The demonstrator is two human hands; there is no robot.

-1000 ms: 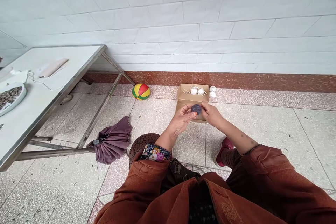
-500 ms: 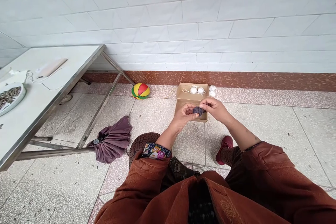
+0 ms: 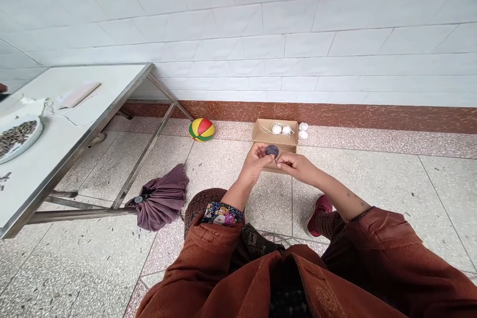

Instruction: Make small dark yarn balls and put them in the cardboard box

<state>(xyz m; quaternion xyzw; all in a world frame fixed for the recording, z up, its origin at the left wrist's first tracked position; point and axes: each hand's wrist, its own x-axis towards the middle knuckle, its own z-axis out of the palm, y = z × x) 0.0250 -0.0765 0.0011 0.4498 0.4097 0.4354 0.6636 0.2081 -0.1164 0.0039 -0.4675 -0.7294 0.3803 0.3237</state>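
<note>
A small dark grey-purple ball of yarn (image 3: 272, 150) rests in the fingers of my left hand (image 3: 257, 161), which is closed around its lower side. My right hand (image 3: 298, 166) pinches a dark strand of yarn just below and to the right of the ball. Behind and below both hands sits an open cardboard box (image 3: 257, 132) on the floor. In its raised lid part lie two white yarn balls (image 3: 277, 129) with loose white strands. Two more white balls (image 3: 303, 130) lie on the floor against the box's right side.
A yellow, red and green ball (image 3: 201, 129) lies by the wall. Left of me, a folded purple umbrella (image 3: 164, 198) leans by a metal-framed table (image 3: 74, 144). On that table are a plate of dark pieces (image 3: 18, 136) and a pale folded item (image 3: 80, 94).
My right hand has moved down from above the yarn ball to below its right side. My left hand has turned, so the ball shows more at the top.
</note>
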